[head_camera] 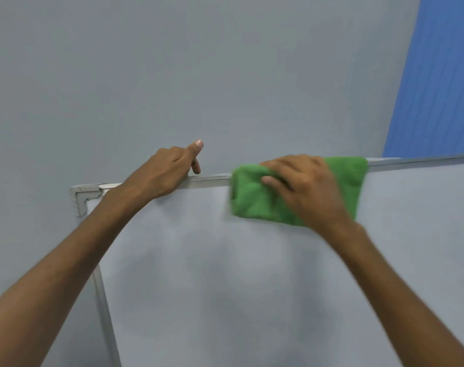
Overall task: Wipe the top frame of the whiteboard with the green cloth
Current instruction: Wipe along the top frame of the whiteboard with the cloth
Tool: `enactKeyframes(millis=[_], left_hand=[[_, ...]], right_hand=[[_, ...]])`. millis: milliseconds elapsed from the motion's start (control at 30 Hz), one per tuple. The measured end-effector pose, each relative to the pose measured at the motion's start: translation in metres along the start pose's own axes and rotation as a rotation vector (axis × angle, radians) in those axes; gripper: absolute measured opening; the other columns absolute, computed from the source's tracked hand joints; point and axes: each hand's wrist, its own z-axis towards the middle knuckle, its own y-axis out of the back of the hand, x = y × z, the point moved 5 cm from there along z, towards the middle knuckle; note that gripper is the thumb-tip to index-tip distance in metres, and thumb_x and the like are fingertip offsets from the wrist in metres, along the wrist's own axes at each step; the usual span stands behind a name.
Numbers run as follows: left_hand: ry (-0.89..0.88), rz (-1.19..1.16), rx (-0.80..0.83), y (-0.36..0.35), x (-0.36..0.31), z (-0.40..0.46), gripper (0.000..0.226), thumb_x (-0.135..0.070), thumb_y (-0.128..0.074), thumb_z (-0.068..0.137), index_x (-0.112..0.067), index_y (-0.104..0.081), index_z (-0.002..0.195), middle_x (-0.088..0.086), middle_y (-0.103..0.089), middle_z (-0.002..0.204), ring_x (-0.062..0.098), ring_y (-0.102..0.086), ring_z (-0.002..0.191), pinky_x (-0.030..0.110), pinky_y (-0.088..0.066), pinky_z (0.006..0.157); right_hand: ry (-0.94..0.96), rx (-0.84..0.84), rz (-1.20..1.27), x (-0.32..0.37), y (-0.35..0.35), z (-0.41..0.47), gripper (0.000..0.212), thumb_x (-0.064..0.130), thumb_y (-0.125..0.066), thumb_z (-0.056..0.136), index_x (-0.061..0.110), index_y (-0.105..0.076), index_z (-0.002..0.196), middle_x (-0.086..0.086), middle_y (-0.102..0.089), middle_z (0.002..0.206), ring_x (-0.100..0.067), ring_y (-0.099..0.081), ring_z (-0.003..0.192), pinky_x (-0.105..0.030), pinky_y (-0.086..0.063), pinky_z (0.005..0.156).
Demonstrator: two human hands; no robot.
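Observation:
The whiteboard's silver top frame (209, 179) runs from a grey corner cap at the left up toward the right edge. A green cloth (252, 200) is folded over the frame near its middle and hangs down the board's face. My right hand (302, 186) presses on the cloth, fingers wrapped over the frame's top. My left hand (164, 172) rests on the frame left of the cloth, fingers curled behind the edge and thumb lifted. The frame under the cloth and under both hands is hidden.
The white board surface (225, 274) fills the lower view, with its silver left side rail (103, 308) running down. A grey wall (199, 75) lies behind, and a blue panel (437, 88) stands at the upper right.

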Motion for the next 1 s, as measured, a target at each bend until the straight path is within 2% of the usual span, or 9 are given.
enactKeyframes(millis=[67, 167, 367, 467, 567, 700, 767, 900, 1000], left_hand=[[0.007, -0.017, 0.047, 0.001, 0.005, 0.002, 0.070, -0.067, -0.017, 0.095, -0.025, -0.071, 0.081, 0.002, -0.062, 0.078, 0.020, -0.056, 0.076, 0.036, -0.039, 0.073], [0.001, -0.039, 0.103, 0.011, 0.016, 0.007, 0.069, -0.068, -0.017, 0.094, -0.026, -0.071, 0.083, 0.003, -0.065, 0.076, 0.017, -0.056, 0.070, 0.032, -0.038, 0.066], [-0.008, -0.138, 0.243, 0.027, 0.040, 0.014, 0.076, -0.069, -0.018, 0.094, -0.017, -0.073, 0.088, 0.003, -0.064, 0.066, 0.017, -0.052, 0.053, 0.032, -0.039, 0.059], [-0.032, -0.150, 0.255, 0.033, 0.046, 0.020, 0.077, -0.070, -0.020, 0.093, -0.017, -0.074, 0.083, -0.004, -0.060, 0.054, 0.007, -0.050, 0.042, 0.031, -0.038, 0.058], [-0.026, -0.166, 0.292, 0.034, 0.056, 0.022, 0.078, -0.069, -0.019, 0.094, -0.013, -0.073, 0.085, -0.003, -0.059, 0.053, 0.006, -0.047, 0.037, 0.029, -0.038, 0.051], [-0.020, -0.167, 0.270, 0.037, 0.067, 0.020, 0.078, -0.073, -0.016, 0.091, -0.019, -0.072, 0.086, 0.002, -0.064, 0.062, 0.005, -0.049, 0.038, 0.029, -0.038, 0.053], [-0.026, -0.179, 0.259, 0.040, 0.071, 0.019, 0.079, -0.074, -0.014, 0.090, -0.020, -0.072, 0.086, 0.002, -0.065, 0.062, 0.007, -0.051, 0.040, 0.028, -0.039, 0.053], [-0.023, -0.207, 0.273, 0.042, 0.069, 0.018, 0.079, -0.073, -0.015, 0.091, -0.019, -0.072, 0.089, 0.001, -0.064, 0.061, 0.010, -0.051, 0.042, 0.028, -0.039, 0.051], [-0.047, -0.089, 0.236, 0.052, 0.070, 0.020, 0.079, -0.074, -0.013, 0.091, -0.023, -0.074, 0.087, -0.004, -0.064, 0.059, 0.010, -0.054, 0.052, 0.033, -0.038, 0.062]], right_hand=[[-0.056, 0.015, -0.058, -0.037, 0.018, -0.015, 0.033, 0.042, -0.047, 0.098, 0.022, -0.069, 0.113, 0.000, -0.074, 0.103, -0.025, -0.068, 0.097, -0.040, -0.045, 0.086], [-0.056, 0.049, -0.137, -0.042, 0.025, -0.018, 0.036, 0.042, -0.042, 0.099, 0.020, -0.064, 0.117, 0.000, -0.072, 0.107, -0.027, -0.065, 0.098, -0.040, -0.042, 0.089], [0.004, -0.069, -0.107, 0.094, -0.041, 0.029, 0.030, 0.039, -0.051, 0.097, 0.020, -0.071, 0.108, 0.001, -0.074, 0.098, -0.025, -0.068, 0.086, -0.039, -0.050, 0.080], [0.031, -0.103, -0.058, 0.153, -0.070, 0.049, 0.028, 0.042, -0.051, 0.098, 0.023, -0.070, 0.107, 0.004, -0.073, 0.096, -0.021, -0.067, 0.085, -0.039, -0.050, 0.080], [0.060, -0.064, -0.050, 0.135, -0.059, 0.043, 0.027, 0.043, -0.052, 0.098, 0.026, -0.071, 0.109, 0.006, -0.074, 0.099, -0.019, -0.068, 0.089, -0.037, -0.051, 0.080], [-0.084, -0.055, -0.134, 0.057, -0.016, 0.013, 0.034, 0.042, -0.047, 0.100, 0.022, -0.072, 0.110, 0.001, -0.075, 0.105, -0.024, -0.070, 0.095, -0.037, -0.046, 0.086], [-0.130, -0.052, -0.128, 0.053, -0.011, 0.010, 0.036, 0.041, -0.045, 0.101, 0.018, -0.071, 0.109, -0.001, -0.075, 0.105, -0.026, -0.068, 0.095, -0.039, -0.044, 0.088], [-0.036, -0.073, -0.089, 0.138, -0.054, 0.042, 0.027, 0.037, -0.050, 0.098, 0.020, -0.071, 0.107, 0.001, -0.074, 0.102, -0.024, -0.068, 0.093, -0.040, -0.048, 0.085], [0.054, -0.089, -0.031, 0.205, -0.086, 0.069, 0.027, 0.036, -0.050, 0.098, 0.018, -0.070, 0.104, 0.002, -0.073, 0.097, -0.022, -0.067, 0.088, -0.039, -0.049, 0.081]])
